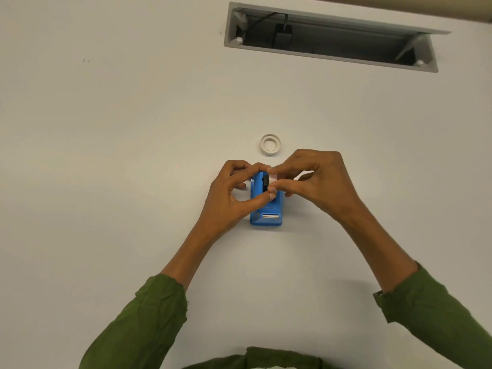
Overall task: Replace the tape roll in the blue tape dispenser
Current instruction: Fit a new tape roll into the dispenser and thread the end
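The blue tape dispenser (pixel 266 209) stands on the white table (pixel 106 155), its metal cutter facing me. My left hand (pixel 229 198) grips the dispenser's left side, thumb on its top. My right hand (pixel 314 179) pinches a tape roll (pixel 273 177) with a black hub, which sits in the dispenser's top slot; most of the roll is hidden by my fingers. A second, whitish tape roll (pixel 270 144) lies flat on the table just beyond my hands.
An open grey cable hatch (pixel 332 35) is recessed in the table at the far right, with a black plug and cable inside. My green sleeves cover both forearms near the front edge.
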The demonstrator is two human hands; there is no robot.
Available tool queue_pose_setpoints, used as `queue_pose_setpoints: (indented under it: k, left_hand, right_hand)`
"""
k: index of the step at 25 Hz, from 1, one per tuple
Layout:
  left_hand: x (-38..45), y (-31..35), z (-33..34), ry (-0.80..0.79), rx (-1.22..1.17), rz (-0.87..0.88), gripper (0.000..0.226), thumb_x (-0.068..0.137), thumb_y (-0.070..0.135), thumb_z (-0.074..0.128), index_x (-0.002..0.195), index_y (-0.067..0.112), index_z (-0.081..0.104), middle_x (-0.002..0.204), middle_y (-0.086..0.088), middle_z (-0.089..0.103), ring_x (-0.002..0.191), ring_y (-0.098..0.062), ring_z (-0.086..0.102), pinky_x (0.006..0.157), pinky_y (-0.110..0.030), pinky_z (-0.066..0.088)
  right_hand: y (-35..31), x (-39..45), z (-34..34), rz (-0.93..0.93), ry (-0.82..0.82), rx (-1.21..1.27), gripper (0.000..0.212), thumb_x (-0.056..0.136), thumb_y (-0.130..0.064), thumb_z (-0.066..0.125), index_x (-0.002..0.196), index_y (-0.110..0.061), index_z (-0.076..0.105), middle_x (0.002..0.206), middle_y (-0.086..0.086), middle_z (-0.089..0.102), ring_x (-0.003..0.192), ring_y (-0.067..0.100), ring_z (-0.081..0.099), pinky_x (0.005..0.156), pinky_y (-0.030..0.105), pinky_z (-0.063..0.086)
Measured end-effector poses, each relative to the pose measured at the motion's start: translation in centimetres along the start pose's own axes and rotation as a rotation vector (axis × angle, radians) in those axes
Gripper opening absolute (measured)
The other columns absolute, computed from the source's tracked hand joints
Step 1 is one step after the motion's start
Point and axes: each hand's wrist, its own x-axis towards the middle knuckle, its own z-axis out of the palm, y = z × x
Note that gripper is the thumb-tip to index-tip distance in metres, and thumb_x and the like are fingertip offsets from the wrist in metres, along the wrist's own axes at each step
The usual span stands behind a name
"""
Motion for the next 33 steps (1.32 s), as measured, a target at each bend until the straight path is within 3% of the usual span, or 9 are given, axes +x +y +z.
queue_pose_setpoints:
  k: [10, 14, 17, 21, 23, 26, 28, 33]
  left_hand:
    - [0.0, -0.1, 0.0, -0.011, 0.008, 0.0, 0.046, 0.071, 0.025, 0.076, 0.115, 0.02, 0.062, 0.112, -0.006, 0.053, 0.093, -0.007, 0.055, 0.075, -0.008, 0.046]
    - [0.0, -0.2, 0.0, -0.025, 0.023, -0.001, 0.052, 0.069, 0.025, 0.078, 0.117, 0.022, 0.058, 0.113, -0.002, 0.05, 0.092, -0.006, 0.054, 0.074, -0.008, 0.046]
    - [-0.2, -0.2, -0.2, -0.067, 0.028, 0.019, 0.06, 0.068, 0.031, 0.078, 0.122, 0.028, 0.053, 0.117, 0.004, 0.047, 0.1, -0.009, 0.053, 0.078, -0.006, 0.044]
    - [-0.3, -0.7, -1.1, -0.268, 0.067, 0.038, 0.108, 0.053, 0.04, 0.085, 0.139, 0.043, 0.02, 0.139, 0.015, 0.032, 0.119, -0.001, 0.043, 0.09, -0.001, 0.037]
    - [-0.4, -1.0, -1.2, -0.284, 0.118, 0.058, 0.114, 0.05, 0.04, 0.086, 0.141, 0.038, 0.016, 0.145, 0.013, 0.031, 0.122, 0.0, 0.04, 0.093, -0.004, 0.036]
    - [-0.6, -1.2, -0.9, -0.238, 0.172, 0.077, 0.105, 0.051, 0.04, 0.085, 0.139, 0.028, 0.028, 0.142, 0.009, 0.038, 0.12, -0.007, 0.043, 0.095, -0.011, 0.038]
    - [-0.6, -1.3, -0.8, -0.221, 0.169, 0.072, 0.102, 0.051, 0.038, 0.086, 0.136, 0.029, 0.032, 0.137, 0.01, 0.041, 0.116, -0.009, 0.045, 0.091, -0.007, 0.038]
    - [-0.4, -1.3, -0.9, -0.213, 0.157, 0.083, 0.102, 0.048, 0.034, 0.088, 0.135, 0.026, 0.035, 0.134, 0.008, 0.044, 0.115, -0.009, 0.047, 0.088, -0.003, 0.036]
  right_hand:
    - [0.2, -0.4, 1.2, -0.067, 0.139, -0.149, 0.008, 0.082, -0.015, 0.069, 0.086, -0.01, 0.074, 0.082, -0.001, 0.066, 0.072, 0.014, 0.063, 0.057, 0.04, 0.056]
    - [-0.1, 0.0, 1.0, 0.013, 0.16, -0.1, 0.006, 0.083, -0.018, 0.068, 0.085, -0.014, 0.073, 0.081, -0.005, 0.064, 0.067, 0.011, 0.062, 0.052, 0.03, 0.055]
    - [-0.4, -0.1, 0.8, 0.021, 0.192, -0.095, 0.007, 0.079, -0.024, 0.073, 0.085, -0.023, 0.074, 0.08, -0.013, 0.059, 0.073, 0.011, 0.06, 0.056, 0.024, 0.052]
    - [-0.4, -1.4, 1.2, -0.045, 0.217, -0.172, 0.014, 0.079, -0.023, 0.072, 0.091, -0.018, 0.076, 0.081, -0.012, 0.049, 0.073, 0.007, 0.051, 0.059, 0.01, 0.04]
    - [-0.3, -2.2, 1.6, -0.135, 0.249, -0.266, 0.013, 0.079, -0.02, 0.072, 0.091, -0.015, 0.076, 0.085, -0.005, 0.048, 0.074, 0.013, 0.047, 0.064, 0.014, 0.037]
    - [0.1, -3.3, 2.3, -0.262, 0.298, -0.449, 0.013, 0.08, -0.02, 0.07, 0.088, -0.012, 0.076, 0.086, 0.006, 0.051, 0.08, 0.016, 0.041, 0.066, 0.024, 0.034]
    - [0.5, -3.9, 2.8, -0.323, 0.351, -0.507, 0.012, 0.079, -0.02, 0.07, 0.085, -0.013, 0.076, 0.083, 0.012, 0.055, 0.081, 0.017, 0.038, 0.066, 0.029, 0.033]
    - [1.1, -5.3, 3.6, -0.425, 0.454, -0.562, 0.007, 0.08, -0.02, 0.071, 0.079, -0.014, 0.076, 0.084, 0.007, 0.05, 0.08, 0.019, 0.034, 0.061, 0.035, 0.033]
